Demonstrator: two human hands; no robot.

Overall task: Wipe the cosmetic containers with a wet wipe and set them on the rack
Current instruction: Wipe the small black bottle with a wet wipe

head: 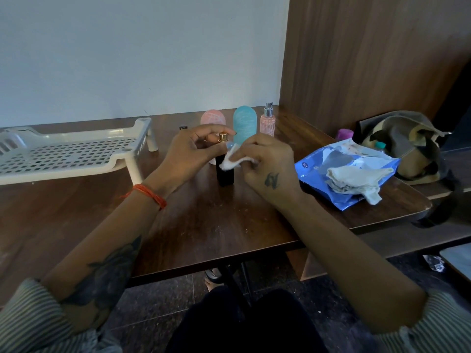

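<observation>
Head view: left hand (190,149) grips the black bottle (225,171) near its gold cap (223,137), fingers curled round the neck, and steadies it upright on the wooden table (204,225). Right hand (265,161) pinches a crumpled white wet wipe (230,161) and presses it against the upper part of the bottle.

Task status, judged from the layout: wiping of the black bottle is in progress. The white perforated rack (63,154) at the left of the table carries no containers, so no placement step appears complete. Behind the hands, a pink rounded container (212,117), a blue rounded container (244,123) and a pink spray bottle (267,122) stand in a row awaiting wiping; a small dark item beside the pink container is too small to identify. A purple-capped item (345,134) stands further right.

Markings: the blue wipe pack (339,174) lies open to the right with used wipes (356,179) piled on it. A round badge on the pack appears to read "72"; remaining print is not legible. No label on any container can be read.
</observation>
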